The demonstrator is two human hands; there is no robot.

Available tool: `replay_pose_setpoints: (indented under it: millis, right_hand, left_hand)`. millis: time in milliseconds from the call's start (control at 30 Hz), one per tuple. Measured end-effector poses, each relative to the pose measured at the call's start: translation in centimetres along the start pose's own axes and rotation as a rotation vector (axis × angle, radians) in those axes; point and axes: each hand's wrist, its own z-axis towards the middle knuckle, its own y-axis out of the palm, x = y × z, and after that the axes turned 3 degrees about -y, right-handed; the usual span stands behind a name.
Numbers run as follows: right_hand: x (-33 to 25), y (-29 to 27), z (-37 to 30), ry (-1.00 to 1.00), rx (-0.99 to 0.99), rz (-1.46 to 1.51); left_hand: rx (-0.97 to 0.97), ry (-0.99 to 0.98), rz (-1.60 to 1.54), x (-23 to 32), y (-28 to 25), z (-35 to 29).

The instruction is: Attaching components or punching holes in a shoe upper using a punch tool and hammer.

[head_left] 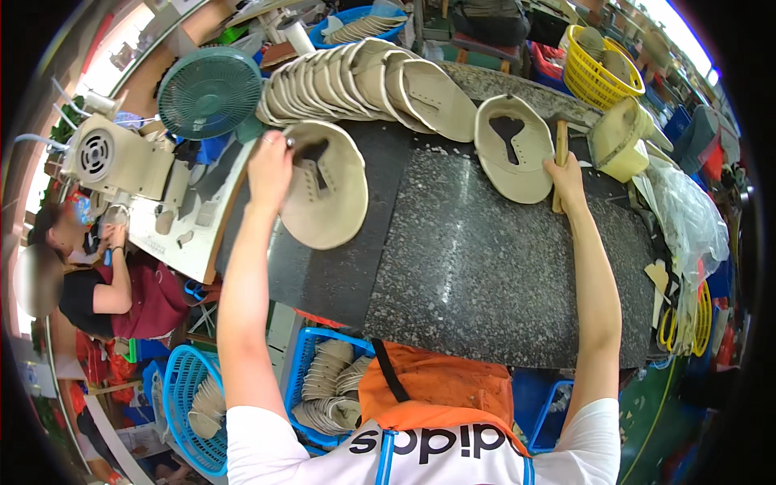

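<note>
The left grip [271, 168] is closed on a beige shoe upper [333, 212], over the left of the dark counter [477, 267]; the right grip [567, 178] wraps a wooden-handled tool [561, 139]. Beside that lies another upper [517, 184]; farther back, a leaning row of uppers [323, 90] and a green fan [208, 93].

With our left hand [269, 171] we hold a beige shoe upper [338, 210] by its edge; our right hand [567, 179] grips a wooden-handled hammer [561, 141] beside a second upper [529, 184]. Overlapping uppers [323, 87] line our dark worktop [477, 267].
</note>
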Motion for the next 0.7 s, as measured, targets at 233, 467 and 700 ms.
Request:
replay_pose_setpoints:
  millis: [233, 467, 700]
  right_hand:
    - [-10.6, -0.9, -14.5, 0.201, -0.063, 0.330]
    - [-13.1, 0.7, -23.5, 0.190, -0.149, 0.279]
    - [-17.7, -6.5, -21.7, 0.074, -0.297, 0.218]
  left_hand:
    - [-0.278, -0.367, -1.175, 14.1, -5.3, -3.6]
    - [-0.489, -0.555, -1.259, 20.4, -4.2, -12.4]
    - [-0.657, -0.631, -1.258, 20.3, -2.0, -13.4]
